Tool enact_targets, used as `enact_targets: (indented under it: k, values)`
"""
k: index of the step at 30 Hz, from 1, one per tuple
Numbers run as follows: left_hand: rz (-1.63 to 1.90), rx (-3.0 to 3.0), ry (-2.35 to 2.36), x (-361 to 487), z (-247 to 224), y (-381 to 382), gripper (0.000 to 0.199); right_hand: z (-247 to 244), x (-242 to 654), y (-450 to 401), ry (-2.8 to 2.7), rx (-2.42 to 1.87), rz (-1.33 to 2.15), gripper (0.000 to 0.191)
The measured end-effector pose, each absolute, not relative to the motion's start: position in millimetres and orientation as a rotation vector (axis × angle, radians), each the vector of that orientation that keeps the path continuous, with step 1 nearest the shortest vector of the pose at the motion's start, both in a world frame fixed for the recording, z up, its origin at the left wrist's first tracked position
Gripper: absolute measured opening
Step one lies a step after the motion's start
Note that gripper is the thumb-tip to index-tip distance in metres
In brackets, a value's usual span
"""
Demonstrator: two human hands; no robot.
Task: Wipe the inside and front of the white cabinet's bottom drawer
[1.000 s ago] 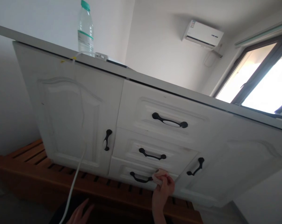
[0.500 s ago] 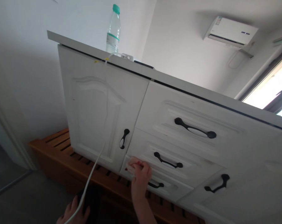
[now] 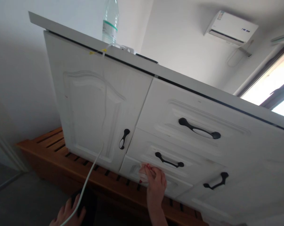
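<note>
My right hand (image 3: 157, 185) pinches a pale pink cloth (image 3: 143, 172) with a red mark on it, pressed to the front of the bottom drawer (image 3: 133, 168). The hand covers that drawer's handle. At the lower left, my left hand (image 3: 70, 212) lies with its fingers apart on a dark, rounded thing that I cannot make out. A white cable (image 3: 88, 178) runs down from the cabinet top and passes over or beside this hand.
The white cabinet (image 3: 85, 100) stands on a slatted wooden base (image 3: 50, 160). Dark handles (image 3: 199, 130) stick out from its drawers and doors. On top are a plastic bottle (image 3: 110, 26), a white plug (image 3: 127, 49) and a flat dark object (image 3: 146, 58).
My right hand has moved the cloth to the right along the bottom drawer. My left hand sits slightly further left in view, as the camera has shifted.
</note>
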State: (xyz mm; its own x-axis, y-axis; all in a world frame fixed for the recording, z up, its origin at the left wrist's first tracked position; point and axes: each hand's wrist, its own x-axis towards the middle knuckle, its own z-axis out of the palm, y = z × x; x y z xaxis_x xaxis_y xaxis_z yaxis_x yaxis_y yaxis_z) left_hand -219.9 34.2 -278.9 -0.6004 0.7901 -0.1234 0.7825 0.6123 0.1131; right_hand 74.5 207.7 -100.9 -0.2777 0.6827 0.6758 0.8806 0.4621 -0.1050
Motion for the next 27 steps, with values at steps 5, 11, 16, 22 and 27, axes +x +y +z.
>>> enact_targets:
  k: [5, 11, 16, 22, 27]
  values:
    - [0.173, 1.295, 2.655, -214, -278, 38, 0.067, -102, 207, 214, -1.963, -1.316, -0.543, 0.052]
    - [0.180, 1.286, 2.631, -208, -266, 43, 0.069, -106, 282, 206, -1.765, -1.355, -0.342, 0.044]
    - [0.137, 1.344, 2.598, -207, -260, 42, 0.067, -134, 237, 208, -1.484, -1.414, -0.290, 0.047]
    - [0.139, 1.307, 2.605, -204, -246, 44, 0.065, -139, 104, 212, -1.610, -1.286, -0.212, 0.057]
    - [0.197, 1.273, 2.600, -206, -241, 43, 0.061, -128, 5, 213, -1.775, -1.182, -0.364, 0.040]
